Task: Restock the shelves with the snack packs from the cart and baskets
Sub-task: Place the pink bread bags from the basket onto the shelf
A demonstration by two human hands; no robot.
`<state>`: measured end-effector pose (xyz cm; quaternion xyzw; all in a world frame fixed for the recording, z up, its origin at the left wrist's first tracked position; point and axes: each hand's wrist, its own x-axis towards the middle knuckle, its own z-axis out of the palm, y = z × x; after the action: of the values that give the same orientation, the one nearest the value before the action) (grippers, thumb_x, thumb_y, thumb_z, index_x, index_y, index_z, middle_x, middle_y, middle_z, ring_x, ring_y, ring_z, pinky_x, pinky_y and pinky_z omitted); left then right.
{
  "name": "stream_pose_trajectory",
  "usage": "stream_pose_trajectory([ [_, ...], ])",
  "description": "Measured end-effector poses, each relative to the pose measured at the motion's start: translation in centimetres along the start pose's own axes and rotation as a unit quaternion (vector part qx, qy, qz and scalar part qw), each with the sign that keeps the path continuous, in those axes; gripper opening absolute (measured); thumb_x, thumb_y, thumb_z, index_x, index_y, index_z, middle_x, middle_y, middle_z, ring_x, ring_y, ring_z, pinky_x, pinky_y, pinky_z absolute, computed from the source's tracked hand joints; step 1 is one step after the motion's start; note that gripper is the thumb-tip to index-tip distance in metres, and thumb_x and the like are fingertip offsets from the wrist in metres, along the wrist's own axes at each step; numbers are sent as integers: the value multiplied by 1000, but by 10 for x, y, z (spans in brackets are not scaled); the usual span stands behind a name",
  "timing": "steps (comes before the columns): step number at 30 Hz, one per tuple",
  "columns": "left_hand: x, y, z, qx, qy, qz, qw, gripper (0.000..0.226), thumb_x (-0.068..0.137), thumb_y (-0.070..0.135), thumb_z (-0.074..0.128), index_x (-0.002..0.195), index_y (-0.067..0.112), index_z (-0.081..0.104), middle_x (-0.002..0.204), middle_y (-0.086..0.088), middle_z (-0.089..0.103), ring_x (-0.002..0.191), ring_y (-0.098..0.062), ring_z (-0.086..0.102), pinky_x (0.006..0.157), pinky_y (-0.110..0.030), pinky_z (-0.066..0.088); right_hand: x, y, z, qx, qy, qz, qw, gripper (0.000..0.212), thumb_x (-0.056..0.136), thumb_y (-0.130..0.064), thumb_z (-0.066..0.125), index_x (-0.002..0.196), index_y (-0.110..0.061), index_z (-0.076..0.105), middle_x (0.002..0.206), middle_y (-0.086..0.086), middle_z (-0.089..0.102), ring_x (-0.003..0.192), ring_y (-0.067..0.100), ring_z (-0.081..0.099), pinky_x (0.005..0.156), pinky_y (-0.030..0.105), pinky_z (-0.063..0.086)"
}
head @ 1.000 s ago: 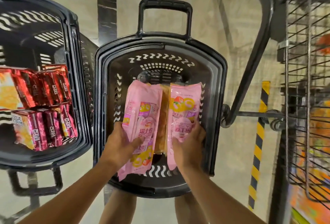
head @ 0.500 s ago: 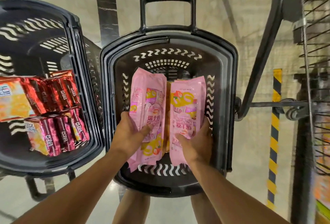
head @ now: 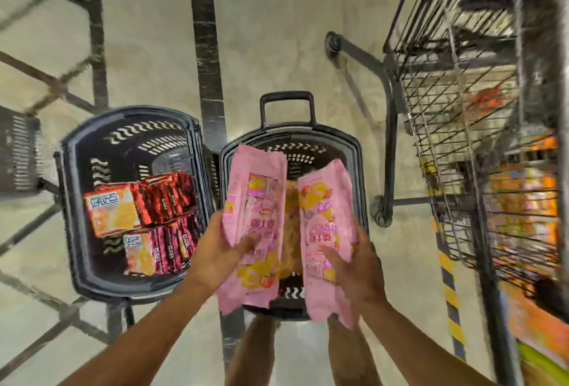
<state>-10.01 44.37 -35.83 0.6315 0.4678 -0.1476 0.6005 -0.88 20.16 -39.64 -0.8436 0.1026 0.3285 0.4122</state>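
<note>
Two long pink snack packs are held up above a black basket [head: 360, 170] on the floor. My left hand [head: 215, 250] grips the left pink pack [head: 255, 200] at its lower half, thumb across the front. My right hand [head: 354, 265] grips the right pink pack [head: 323, 219] the same way. Between them a yellowish pack [head: 291, 231] shows, pressed in the bundle. A second black basket [head: 80, 170] to the left holds several red and orange snack boxes [head: 138, 216]. The view is blurred by motion.
A wire shopping cart [head: 462, 108] stands at the right, with orange packs blurred behind its mesh. A yellow and black striped line [head: 446, 278] runs along the floor beside it. A dark basket edge [head: 18, 154] shows at far left. My legs are below the basket.
Both hands have lifted the pink packs up out of the basket. The view has pulled back and higher, so both baskets look smaller and the cart's wire side has come into sight.
</note>
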Motion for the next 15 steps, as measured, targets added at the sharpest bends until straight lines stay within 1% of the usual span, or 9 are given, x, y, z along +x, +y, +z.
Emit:
stream_pose_trajectory([
  [2,-30,19,-18,2,-9,25,1000,53,76,28,82,117,38,51,113,8,70,101,-7,70,78,-25,60,-29,-20,-27,22,5,-21,1000,64,80,-33,83,134,-43,49,116,-17,66,103,6,66,85,28,56],
  [4,-58,37,-32,8,-21,44,999,57,76,32,82,125,37,52,116,7,71,102,-8,71,83,-33,61,-58,-33,-52,49,15,-34,998,67,78,-39,84,135,-45,49,124,-16,65,110,5,65,95,38,55],
  [6,-85,54,-42,20,-38,63,997,62,81,27,80,135,26,51,118,4,70,100,-9,72,78,-28,61,-85,-47,-75,66,30,-51,996,64,81,-33,84,132,-47,49,125,-21,63,111,-8,61,97,25,52],
  [8,-109,70,-52,29,-48,88,995,64,82,22,80,138,23,50,117,4,70,99,-8,71,71,-20,59,-112,-64,-97,71,47,-76,993,63,84,-24,82,131,-46,46,124,-27,59,110,-18,55,91,9,45],
  [9,-121,76,-57,36,-53,101,993,66,81,22,81,139,23,49,117,4,70,100,-8,71,71,-21,59,-125,-71,-108,72,54,-88,992,63,85,-23,81,133,-44,46,126,-28,58,112,-19,54,90,5,42],
  [10,-133,83,-62,46,-58,114,991,68,81,25,83,140,24,50,118,3,71,101,-10,71,74,-24,60,-139,-77,-119,72,56,-99,991,62,85,-24,81,134,-40,47,127,-27,58,113,-19,53,91,5,41],
  [12,-156,98,-69,67,-67,140,986,73,77,41,87,139,31,50,120,4,71,104,-14,72,82,-36,61,-166,-85,-138,76,63,-108,989,59,86,-26,80,135,-37,49,130,-21,61,119,-9,55,99,14,43],
  [13,-168,107,-70,75,-73,154,983,75,74,48,86,139,35,50,119,5,71,104,-15,72,83,-39,61,-178,-87,-148,82,68,-113,988,59,87,-25,79,136,-38,49,131,-18,62,121,-4,57,101,20,45],
  [15,-189,124,-67,86,-79,189,975,78,69,54,84,137,39,49,118,4,71,102,-17,72,82,-43,61,-203,-90,-168,93,76,-130,984,56,89,-22,77,135,-41,50,130,-20,62,121,-2,58,101,23,46],
])
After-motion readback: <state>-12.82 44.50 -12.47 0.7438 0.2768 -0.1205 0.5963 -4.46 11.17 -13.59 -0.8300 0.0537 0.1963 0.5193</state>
